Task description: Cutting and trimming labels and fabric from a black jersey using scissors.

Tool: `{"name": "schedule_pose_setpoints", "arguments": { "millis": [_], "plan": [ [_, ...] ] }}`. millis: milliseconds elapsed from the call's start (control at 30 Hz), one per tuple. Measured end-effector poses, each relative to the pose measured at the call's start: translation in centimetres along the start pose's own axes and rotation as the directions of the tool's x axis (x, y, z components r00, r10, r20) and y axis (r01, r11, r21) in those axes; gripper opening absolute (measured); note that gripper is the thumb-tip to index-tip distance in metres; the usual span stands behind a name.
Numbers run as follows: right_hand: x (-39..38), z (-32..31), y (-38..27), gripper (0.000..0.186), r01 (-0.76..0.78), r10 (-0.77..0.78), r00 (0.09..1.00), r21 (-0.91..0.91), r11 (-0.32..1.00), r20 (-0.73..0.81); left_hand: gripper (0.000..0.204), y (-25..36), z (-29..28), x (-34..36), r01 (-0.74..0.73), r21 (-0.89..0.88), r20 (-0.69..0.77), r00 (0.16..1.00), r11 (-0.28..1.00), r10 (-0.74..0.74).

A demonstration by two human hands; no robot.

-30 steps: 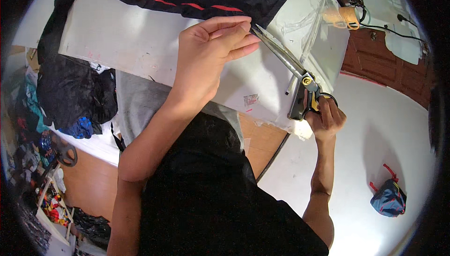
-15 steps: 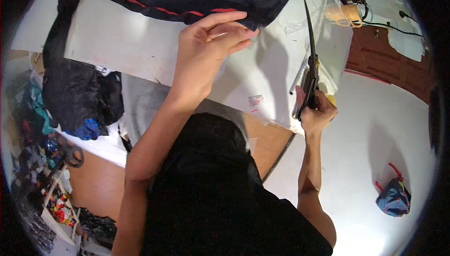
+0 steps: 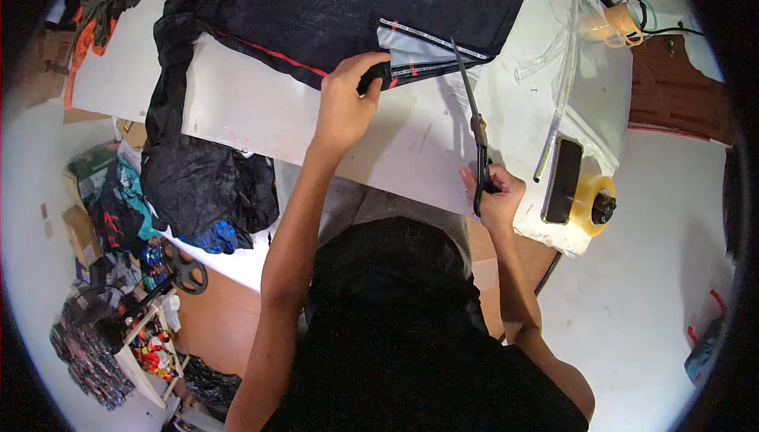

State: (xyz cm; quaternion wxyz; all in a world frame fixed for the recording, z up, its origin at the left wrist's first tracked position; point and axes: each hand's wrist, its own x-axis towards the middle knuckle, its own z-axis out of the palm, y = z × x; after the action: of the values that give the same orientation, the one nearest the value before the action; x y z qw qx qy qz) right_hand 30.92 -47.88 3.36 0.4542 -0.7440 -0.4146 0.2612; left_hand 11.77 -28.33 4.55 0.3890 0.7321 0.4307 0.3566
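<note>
A black garment (image 3: 316,13) with red piping lies across the far side of the white table (image 3: 269,104). Its near right edge is turned back, baring a pale inner side (image 3: 407,46) bordered by printed trim. My left hand (image 3: 344,104) is closed on the turned edge, its thumb and fingers pinching the black fabric. In my right hand (image 3: 500,203) is a pair of long black scissors (image 3: 477,128), gripped by the handles. Their blades look together, pointing away from me, and the tip overlaps the trimmed edge in view; whether it touches cannot be made out.
Right of the scissors lie a dark phone (image 3: 562,183) and a roll of yellowish tape (image 3: 589,207), beside clear plastic (image 3: 557,100). An orange cup-like holder (image 3: 621,27) stands farther back. Dark crumpled fabric (image 3: 209,183) hangs at left, above a wooden-edged tray (image 3: 138,377) of colourful bits.
The garment's edge has been turned back, showing its pale inside, and my left hand now grips it. The scissors have swung left toward the garment. The whole view has shifted.
</note>
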Motion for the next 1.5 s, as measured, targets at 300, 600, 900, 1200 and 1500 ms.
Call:
{"name": "schedule_pose_setpoints", "arguments": {
  "millis": [300, 600, 900, 1200, 1500],
  "plan": [
    [0.1, 0.2, 0.4, 0.033, 0.06, -0.059, 0.998, -0.025, 0.998, 0.025, 0.043, 0.1, -0.3, 1.8, -0.233, 0.226, 0.141, 0.969, 0.946, 0.205],
    [0.2, 0.1, 0.0, 0.036, 0.05, -0.049, 0.998, -0.019, 0.999, 0.03, 0.026, -0.3, -0.2, 1.1, -0.083, 0.1, -0.097, 0.991, 0.992, 0.093],
    [-0.4, 0.9, 0.0, 0.031, 0.115, -0.115, 0.993, 0.027, 0.993, 0.022, 0.026, 1.4, 0.8, 2.6, 0.222, 0.135, 0.03, 0.973, 0.966, -0.228],
    [0.8, 0.6, -6.7, 0.021, -0.002, -0.037, 0.996, 0.45, 0.893, 0.079, 0.017, 5.2, -0.8, -1.0, 0.358, -0.727, 0.221, 0.93, 0.586, -0.295],
    [4.8, 2.1, -11.6, 0.022, 0.1, -0.135, 0.99, 0.523, 0.846, 0.029, 0.024, 6.2, 1.1, -3.2, 0.299, -0.706, 0.14, 0.947, 0.641, -0.288]
  ]
}}
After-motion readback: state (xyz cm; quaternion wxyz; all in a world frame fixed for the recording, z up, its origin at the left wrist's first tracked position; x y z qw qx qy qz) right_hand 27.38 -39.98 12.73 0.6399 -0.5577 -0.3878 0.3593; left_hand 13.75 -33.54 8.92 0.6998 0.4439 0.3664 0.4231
